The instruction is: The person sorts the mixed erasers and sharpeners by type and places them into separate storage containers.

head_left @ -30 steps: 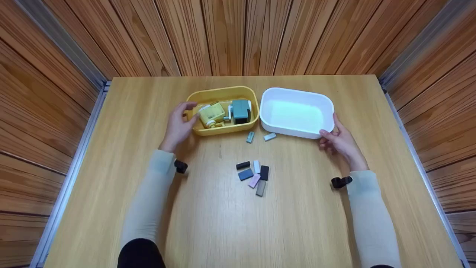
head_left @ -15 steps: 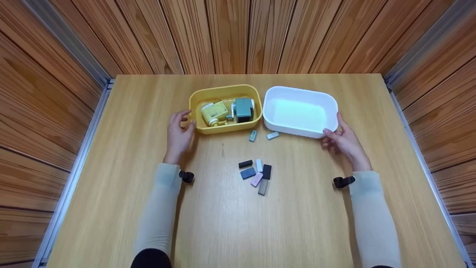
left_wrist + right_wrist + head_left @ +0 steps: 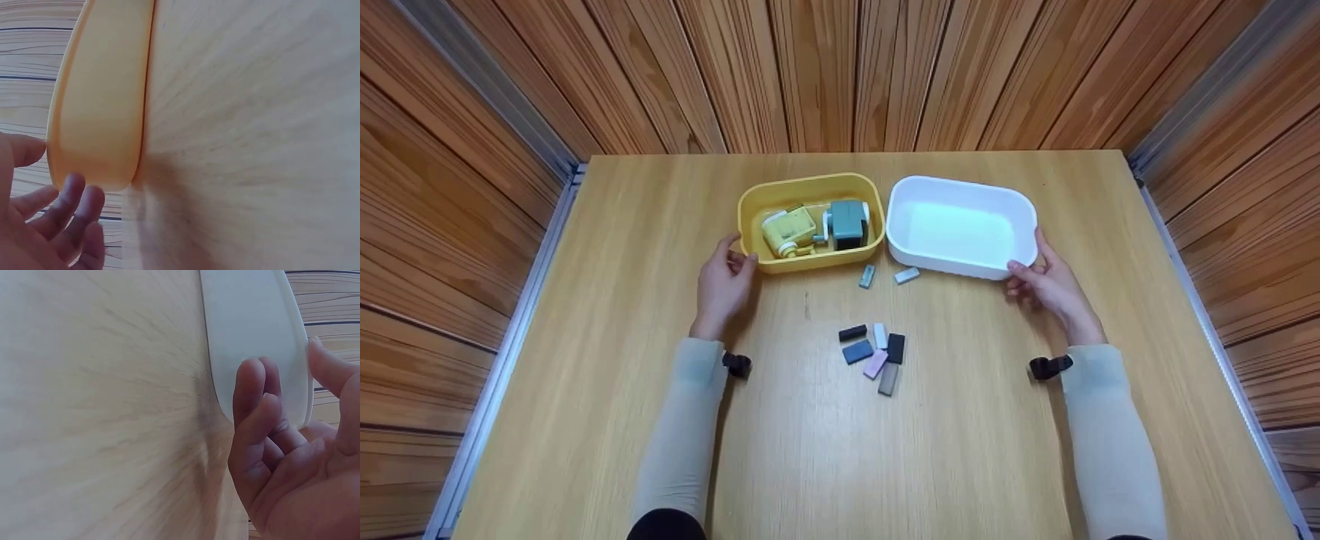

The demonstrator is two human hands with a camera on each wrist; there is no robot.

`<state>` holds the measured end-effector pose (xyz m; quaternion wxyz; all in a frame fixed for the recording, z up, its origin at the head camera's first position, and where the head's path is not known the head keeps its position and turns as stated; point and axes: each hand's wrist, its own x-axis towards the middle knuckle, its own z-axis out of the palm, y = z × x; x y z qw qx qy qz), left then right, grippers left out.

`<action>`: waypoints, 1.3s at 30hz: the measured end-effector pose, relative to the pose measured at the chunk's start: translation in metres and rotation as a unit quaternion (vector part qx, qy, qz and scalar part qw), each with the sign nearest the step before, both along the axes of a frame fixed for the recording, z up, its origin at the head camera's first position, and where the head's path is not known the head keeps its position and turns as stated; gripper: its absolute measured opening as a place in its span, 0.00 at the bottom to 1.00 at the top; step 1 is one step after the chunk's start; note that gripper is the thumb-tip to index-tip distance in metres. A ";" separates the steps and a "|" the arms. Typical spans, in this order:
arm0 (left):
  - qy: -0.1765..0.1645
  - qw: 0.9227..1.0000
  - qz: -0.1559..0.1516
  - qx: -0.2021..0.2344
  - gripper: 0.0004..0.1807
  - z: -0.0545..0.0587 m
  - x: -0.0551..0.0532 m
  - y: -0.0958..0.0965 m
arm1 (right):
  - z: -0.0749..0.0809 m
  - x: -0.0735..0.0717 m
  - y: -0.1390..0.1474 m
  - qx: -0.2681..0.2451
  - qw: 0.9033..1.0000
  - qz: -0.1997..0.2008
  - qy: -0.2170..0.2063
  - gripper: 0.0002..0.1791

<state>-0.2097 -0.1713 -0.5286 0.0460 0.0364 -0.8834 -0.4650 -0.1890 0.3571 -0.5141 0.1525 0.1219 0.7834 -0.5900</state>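
In the head view, a yellow plastic bin (image 3: 810, 264) and a white plastic bin (image 3: 949, 264) stand side by side. A yellow and a teal boxy thing (image 3: 849, 219), like hand-crank pencil sharpeners, lie in the yellow bin. My left hand (image 3: 724, 289) holds that bin's near left corner, thumb (image 3: 31, 151) at the rim and other fingertips by the outer wall. At the white bin's near right corner, my right hand (image 3: 1054, 289) grips the rim, its thumb (image 3: 323, 363) at the edge and other fingers bent beside the wall.
Small eraser-like blocks lie on the wooden table (image 3: 960, 450): a teal one (image 3: 868, 276) and a white one (image 3: 907, 275) just before the bins, several (image 3: 875, 363) clustered nearer. Wood-plank walls (image 3: 817, 75) stand behind and at both sides.
My left hand has drawn back from over the yellow bin's left rim and come to its near left corner. The right hand stays on the white bin. Bins and blocks keep their places.
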 end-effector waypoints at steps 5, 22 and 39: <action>-0.028 0.999 -0.021 -0.004 0.36 0.002 0.000 0.002 | 0.015 0.004 -0.007 0.001 1.000 -0.002 -0.015 0.52; -0.112 0.993 -0.049 -0.008 0.52 0.004 -0.006 0.016 | -0.001 0.001 0.000 0.003 1.000 -0.004 -0.004 0.52; -0.094 0.995 -0.019 -0.018 0.52 0.000 -0.008 0.023 | -0.002 0.000 0.000 -0.017 1.000 -0.011 0.002 0.52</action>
